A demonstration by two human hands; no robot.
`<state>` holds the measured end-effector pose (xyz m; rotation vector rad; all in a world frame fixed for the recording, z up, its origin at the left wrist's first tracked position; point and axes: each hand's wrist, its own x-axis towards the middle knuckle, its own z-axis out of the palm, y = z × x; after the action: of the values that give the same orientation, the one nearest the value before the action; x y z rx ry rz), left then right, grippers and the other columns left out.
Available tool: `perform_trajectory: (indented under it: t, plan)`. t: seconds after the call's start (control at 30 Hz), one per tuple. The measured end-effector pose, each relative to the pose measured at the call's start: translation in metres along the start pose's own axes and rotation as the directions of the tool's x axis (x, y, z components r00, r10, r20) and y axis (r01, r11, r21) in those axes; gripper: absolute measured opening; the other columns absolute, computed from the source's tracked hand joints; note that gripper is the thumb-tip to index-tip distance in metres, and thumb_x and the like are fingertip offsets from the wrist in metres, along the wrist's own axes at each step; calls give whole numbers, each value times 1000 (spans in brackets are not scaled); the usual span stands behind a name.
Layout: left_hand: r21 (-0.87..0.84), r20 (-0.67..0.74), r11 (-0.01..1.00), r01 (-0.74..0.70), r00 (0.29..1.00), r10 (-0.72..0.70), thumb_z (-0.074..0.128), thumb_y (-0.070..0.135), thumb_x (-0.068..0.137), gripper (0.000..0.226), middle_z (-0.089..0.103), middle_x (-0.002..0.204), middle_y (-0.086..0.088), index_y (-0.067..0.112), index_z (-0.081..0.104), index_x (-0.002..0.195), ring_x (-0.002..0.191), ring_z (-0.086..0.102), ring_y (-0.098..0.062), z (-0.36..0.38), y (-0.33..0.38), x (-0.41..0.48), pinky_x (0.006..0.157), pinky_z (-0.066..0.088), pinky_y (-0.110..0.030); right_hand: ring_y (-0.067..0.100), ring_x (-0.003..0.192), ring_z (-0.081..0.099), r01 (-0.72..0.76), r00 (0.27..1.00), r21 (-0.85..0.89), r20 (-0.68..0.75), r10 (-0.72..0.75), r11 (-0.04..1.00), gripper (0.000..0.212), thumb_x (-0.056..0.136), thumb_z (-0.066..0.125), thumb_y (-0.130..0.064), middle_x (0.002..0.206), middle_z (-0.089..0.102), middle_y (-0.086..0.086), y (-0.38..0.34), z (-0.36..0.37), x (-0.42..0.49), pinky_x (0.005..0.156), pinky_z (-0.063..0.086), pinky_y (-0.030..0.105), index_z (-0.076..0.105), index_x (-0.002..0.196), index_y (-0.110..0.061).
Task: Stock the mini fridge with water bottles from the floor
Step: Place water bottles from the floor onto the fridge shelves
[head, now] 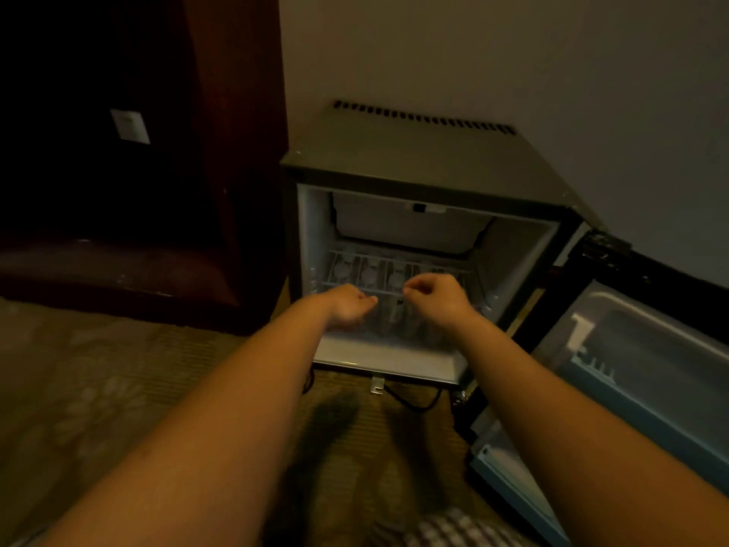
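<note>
Head: left hand (pixel 349 305), right hand (pixel 434 294) pinch wire shelf (pixel 394 270) front edge.

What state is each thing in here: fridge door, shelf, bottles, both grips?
fridge door: open, swung out to the right.
wire shelf: in place inside the mini fridge.
water bottles: standing upright under the shelf, tops showing through it.
left grip: fingers curled at the shelf's front rail; blur hides any hold.
right grip: likewise curled at the rail, hold unclear.

Both arms outstretched; left grip (pixel 349 307), right grip (pixel 434 296) curled, close together
</note>
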<state>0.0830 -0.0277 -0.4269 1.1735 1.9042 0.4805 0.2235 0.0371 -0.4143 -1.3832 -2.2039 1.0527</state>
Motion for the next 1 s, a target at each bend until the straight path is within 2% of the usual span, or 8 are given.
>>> perform_trajectory:
  t: [0.17,0.3,0.37,0.47,0.63,0.77,0.87,1.0]
  plan:
    - [91,-79,996,24,997,-17,36,32,99,38,53,104,-12,4,55,118,92,53,-22,-54,6,-79,69,44,-29,17,89,57,138,990,-49,42,-136,989,21,89,58,-15,105,68,16,-80,-16,-38,78,41,25,68,105,-5]
    - [139,-168,990,15,986,9,37,33,98,40,54,108,-8,6,53,123,101,55,-24,-92,-9,-148,88,46,-37,24,105,61,224,965,-96,161,-207,970,23,89,58,-15,110,67,16,-143,-19,-72,91,46,32,68,108,-5]
    - [147,-178,989,-10,983,36,39,33,97,39,56,108,-6,7,54,123,103,58,-23,-104,-30,-185,92,47,-37,25,104,62,269,941,-98,240,-240,958,23,90,58,-14,108,67,16,-173,-13,-93,94,48,35,67,109,-5]
    - [199,-200,980,8,979,33,42,33,96,37,60,105,-6,8,57,118,96,61,-20,-113,-67,-236,84,47,-33,22,90,63,358,883,-116,365,-296,926,23,90,57,-15,103,66,14,-211,3,-128,85,51,33,66,110,-5]
    - [252,-260,963,94,965,-27,45,32,95,37,65,109,-16,5,59,118,100,63,-27,-113,-132,-313,87,48,-34,19,91,65,410,805,-162,528,-272,898,24,92,55,-19,100,64,5,-252,59,-186,68,51,25,61,114,-13]
    - [192,-280,970,147,956,-90,44,29,96,34,58,91,-5,4,61,110,86,54,-17,-109,-201,-373,82,43,-32,18,94,65,465,718,-164,644,-262,870,26,93,54,-21,104,65,4,-275,127,-234,72,50,27,59,117,-14]
    - [111,-305,970,215,936,-173,45,30,96,35,64,107,-7,5,61,113,97,59,-22,-100,-254,-400,89,45,-30,15,85,63,494,663,-184,712,-231,850,27,92,54,-21,97,63,2,-278,179,-255,70,50,26,59,117,-14]
    - [-50,-360,946,320,878,-316,53,29,91,34,63,117,-11,7,60,118,107,59,-24,-77,-335,-427,92,45,-30,17,95,63,502,572,-220,809,-131,836,28,92,54,-20,106,63,3,-281,248,-279,75,50,27,57,119,-16]
